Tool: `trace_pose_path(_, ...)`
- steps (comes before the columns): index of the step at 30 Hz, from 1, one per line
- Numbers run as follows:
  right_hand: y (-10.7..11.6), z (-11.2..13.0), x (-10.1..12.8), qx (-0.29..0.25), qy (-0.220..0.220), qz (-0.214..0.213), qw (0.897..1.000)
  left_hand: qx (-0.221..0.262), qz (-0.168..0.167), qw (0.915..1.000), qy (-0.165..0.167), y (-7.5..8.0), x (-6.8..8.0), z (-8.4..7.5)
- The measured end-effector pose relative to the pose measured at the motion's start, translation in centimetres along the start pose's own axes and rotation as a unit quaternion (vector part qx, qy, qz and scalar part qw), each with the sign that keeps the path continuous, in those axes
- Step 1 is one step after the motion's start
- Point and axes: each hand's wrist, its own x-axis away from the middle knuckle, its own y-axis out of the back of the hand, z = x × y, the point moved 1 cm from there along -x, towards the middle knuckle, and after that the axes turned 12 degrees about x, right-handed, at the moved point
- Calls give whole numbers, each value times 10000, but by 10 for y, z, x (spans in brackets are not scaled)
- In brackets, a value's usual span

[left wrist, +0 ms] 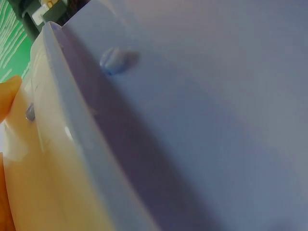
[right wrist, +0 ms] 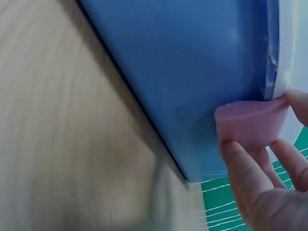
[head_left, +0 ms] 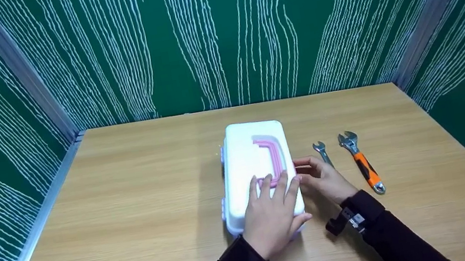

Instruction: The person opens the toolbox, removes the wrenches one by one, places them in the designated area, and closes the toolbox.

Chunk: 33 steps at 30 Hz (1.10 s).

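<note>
While our left hand lies flat on the box, long axis toward twelve o'clock, our right hand pinches its pink latch at three o'clock

Box glossy smooth white plastic; pink latch matt plastic; table matt wood-grain; wrench shiny metal.

We are at a staged recording booth: green panels with white grain lines wall in a wooden table on three edges, metal posts at the far corners.
</note>
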Motion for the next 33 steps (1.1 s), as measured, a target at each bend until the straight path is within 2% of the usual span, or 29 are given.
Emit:
trace_pose_path(14,-2,-2,1,-458,-25,51,9989,126,-15,9999,-4,0,0,0)
trace_pose_path(17,-1,0,0,-529,-23,127,9985,233,126,9996,15,2,0,0)
trace_pose_path(20,3,2,0,-197,-101,205,9995,631,415,9971,85,6,-1,1)
trace_pose_path(23,8,5,-1,209,-66,319,9993,1226,578,9907,147,12,-2,4)
trace_pose_path(27,15,13,0,434,-31,566,9974,1994,703,9772,206,20,-5,16)
trace_pose_path(30,22,22,0,567,-244,768,9951,2417,959,9647,409,26,-8,33)
trace_pose_path(33,29,31,0,773,-584,856,9916,2700,1228,9513,846,29,-8,56)
